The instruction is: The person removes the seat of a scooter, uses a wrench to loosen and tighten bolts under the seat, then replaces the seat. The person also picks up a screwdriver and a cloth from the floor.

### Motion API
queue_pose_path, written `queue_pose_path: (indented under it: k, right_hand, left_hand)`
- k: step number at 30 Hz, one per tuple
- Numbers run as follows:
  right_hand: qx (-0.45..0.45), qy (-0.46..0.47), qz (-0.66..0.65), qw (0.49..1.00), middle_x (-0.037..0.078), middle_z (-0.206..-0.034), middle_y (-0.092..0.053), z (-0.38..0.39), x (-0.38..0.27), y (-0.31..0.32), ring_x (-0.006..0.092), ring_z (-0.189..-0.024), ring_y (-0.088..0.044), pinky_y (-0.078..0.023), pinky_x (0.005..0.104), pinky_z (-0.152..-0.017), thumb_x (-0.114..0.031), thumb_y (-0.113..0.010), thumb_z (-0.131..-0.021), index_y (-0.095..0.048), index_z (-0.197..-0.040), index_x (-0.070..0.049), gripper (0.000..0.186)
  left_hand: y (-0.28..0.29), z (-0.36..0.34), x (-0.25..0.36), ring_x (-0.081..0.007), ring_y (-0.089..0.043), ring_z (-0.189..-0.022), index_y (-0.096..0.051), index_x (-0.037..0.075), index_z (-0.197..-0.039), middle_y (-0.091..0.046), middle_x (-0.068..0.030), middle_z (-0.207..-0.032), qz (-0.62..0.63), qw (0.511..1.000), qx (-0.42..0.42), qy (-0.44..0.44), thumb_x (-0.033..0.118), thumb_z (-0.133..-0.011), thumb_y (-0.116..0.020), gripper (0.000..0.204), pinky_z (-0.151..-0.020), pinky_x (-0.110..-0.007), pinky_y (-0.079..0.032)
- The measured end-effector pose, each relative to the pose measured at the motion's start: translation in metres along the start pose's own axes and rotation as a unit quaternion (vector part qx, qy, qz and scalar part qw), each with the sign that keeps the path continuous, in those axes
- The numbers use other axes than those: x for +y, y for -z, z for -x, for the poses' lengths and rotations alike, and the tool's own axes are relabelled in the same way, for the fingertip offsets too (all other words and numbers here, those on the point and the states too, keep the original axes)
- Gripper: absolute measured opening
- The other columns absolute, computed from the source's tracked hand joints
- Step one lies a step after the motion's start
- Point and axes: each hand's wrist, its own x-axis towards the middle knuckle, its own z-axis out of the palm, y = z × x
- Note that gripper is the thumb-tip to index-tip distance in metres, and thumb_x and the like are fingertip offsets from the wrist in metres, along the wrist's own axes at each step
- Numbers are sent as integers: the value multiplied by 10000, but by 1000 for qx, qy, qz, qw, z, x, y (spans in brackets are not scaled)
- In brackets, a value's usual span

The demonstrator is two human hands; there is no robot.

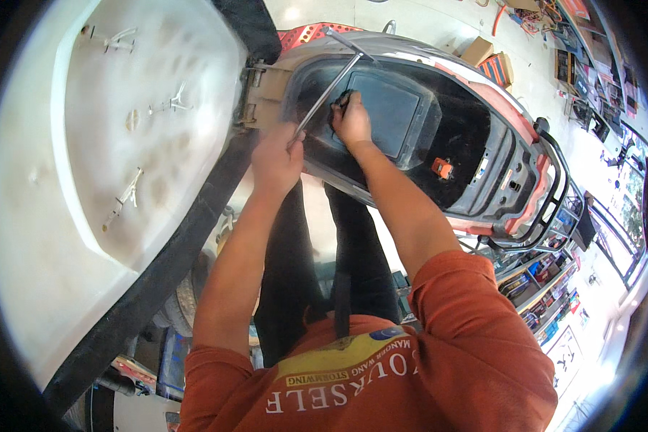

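Note:
My left hand (279, 158) is closed round the lower end of a long silver metal rod (322, 97) with a crossbar at its top, tilted over a scooter's open under-seat compartment (466, 137). Inside the compartment, my right hand (351, 124) grips a small black object (343, 98), too hidden to name, at the left side of a grey rectangular panel (385, 122). An orange object (443, 168) lies in the compartment right of the panel. The raised seat (86, 180), pale underside showing, fills the left, joined at a hinge (255, 75).
A black rear rack (551, 194) rounds the scooter's right end. Cardboard boxes (477, 52) sit on the floor behind, shelves of tools and parts (536, 281) line the right, and assorted items (144, 378) lie at the lower left.

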Motion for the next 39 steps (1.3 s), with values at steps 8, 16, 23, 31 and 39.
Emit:
queue_pose_path:
  k: [8,16,23,31,39]
  right_hand:
    - [-124,-9,-36,992,148,-757,-644,-26,0,31,268,-690,-634,-505,386,-665,-196,-791,-751,-553,-1001,-52,374]
    - [-132,-42,-36,990,132,-741,-638,-21,3,22,287,-687,-625,-509,387,-679,-163,-789,-740,-558,-856,-40,286]
    - [-66,-36,-21,997,175,-736,-626,-8,-1,18,345,-685,-631,-498,421,-650,-180,-770,-783,-500,-913,-17,342]
    - [-99,-2,-27,995,157,-701,-615,-5,23,27,305,-613,-594,-492,409,-611,-322,-857,-737,-475,-892,-20,511]
    - [-166,52,184,967,176,-981,-646,17,8,65,350,-914,-629,-513,441,-799,-352,-816,-719,-558,-963,-21,485]
  left_hand:
    - [2,2,0,-298,-627,-730,-619,37,-896,-633,-132,-828,12,999,-11,36,17,-810,-583,95,-687,-361,-494]
    - [2,2,3,-301,-631,-749,-617,39,-915,-637,-136,-843,38,999,-1,27,16,-818,-583,105,-693,-360,-493]
    - [7,0,6,-311,-640,-783,-617,38,-925,-635,-141,-845,27,999,-20,43,11,-821,-591,111,-712,-359,-499]
    - [4,1,8,-316,-653,-815,-622,45,-926,-657,-140,-867,4,998,-16,54,22,-820,-599,111,-730,-369,-506]
    - [-1,3,4,-358,-652,-867,-632,74,-957,-667,-141,-928,4,997,-9,78,67,-818,-603,142,-762,-418,-514]
